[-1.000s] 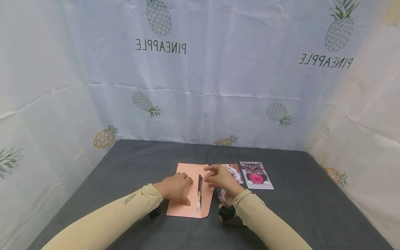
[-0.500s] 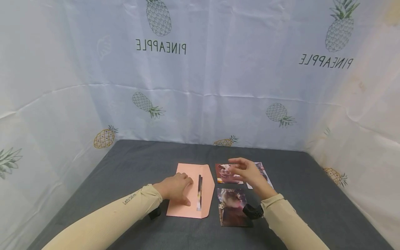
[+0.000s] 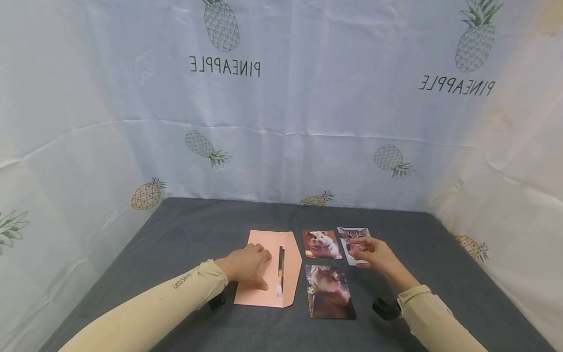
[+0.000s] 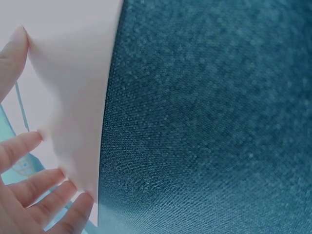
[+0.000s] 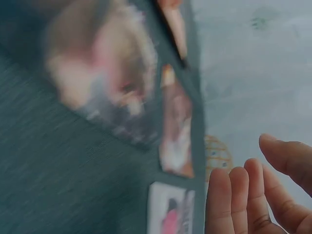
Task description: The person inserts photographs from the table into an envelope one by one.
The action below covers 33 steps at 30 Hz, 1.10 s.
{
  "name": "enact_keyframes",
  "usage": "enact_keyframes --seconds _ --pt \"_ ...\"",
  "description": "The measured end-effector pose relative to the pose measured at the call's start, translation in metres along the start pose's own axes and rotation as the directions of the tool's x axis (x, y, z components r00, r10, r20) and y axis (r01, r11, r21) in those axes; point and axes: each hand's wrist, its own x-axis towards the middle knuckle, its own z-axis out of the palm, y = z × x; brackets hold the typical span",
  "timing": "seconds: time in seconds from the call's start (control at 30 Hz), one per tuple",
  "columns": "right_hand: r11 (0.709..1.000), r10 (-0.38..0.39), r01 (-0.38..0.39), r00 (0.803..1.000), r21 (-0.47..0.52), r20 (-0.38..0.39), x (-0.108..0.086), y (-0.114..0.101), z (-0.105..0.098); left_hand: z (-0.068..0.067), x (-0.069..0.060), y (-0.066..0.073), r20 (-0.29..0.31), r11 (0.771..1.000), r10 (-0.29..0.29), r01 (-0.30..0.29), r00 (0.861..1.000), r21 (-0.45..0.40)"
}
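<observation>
My left hand (image 3: 247, 268) lies on the peach envelope (image 3: 271, 271), its fingers spread with the thumb well apart from them and the tips resting on the paper; nothing is pinched there. To the right of those fingertips runs a narrow picture strip (image 3: 280, 274), and past it the pointed flap (image 3: 293, 266), which lies unfolded. Light, even contact seems right for this side: enough to keep the paper from sliding, not so much that it creases. My right hand (image 3: 374, 252) has its thumb apart from the fingers, which lie side by side with no card between them. The cat card (image 3: 351, 233) is just under those right fingers, partly covered by them; whether any tip touches it I cannot tell. Left of them is the hamster card (image 3: 323, 244), and left again but nearer to me, the large photo (image 3: 330, 293), whose picture is hard to make out. Cards this flat would, I judge, offer little to grab from above, so an edge is the better place: fingertip on one face, a nail eased underneath, thumb meeting it. Pressing down on the middle could push the cat card along the dark cloth (image 3: 198, 225), and dragging sideways could nudge the hamster card beside it.
</observation>
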Motion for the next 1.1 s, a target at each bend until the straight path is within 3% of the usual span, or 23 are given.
enact_keyframes --seconds 0.23,0.47,0.67,1.1 --pt "0.997 0.001 0.005 0.998 -0.08 0.067 -0.003 0.026 0.0 -0.002 -0.001 0.0 0.001 1.0 -0.003 0.003 1.0 -0.003" --pt "0.994 0.012 0.003 0.99 -0.109 0.14 -0.006 0.033 0.008 -0.002 0.0 0.0 0.001 1.0 0.0 0.0 1.0 -0.005" --pt "0.988 0.052 -0.03 0.988 -0.149 0.146 -0.006 0.031 0.015 -0.001 0.002 -0.001 0.003 1.0 -0.003 0.003 1.0 0.011" --pt "0.963 0.086 -0.064 0.993 -0.26 0.075 -0.007 0.023 0.025 0.003 0.003 -0.002 -0.011 0.999 0.013 -0.013 1.0 0.037"
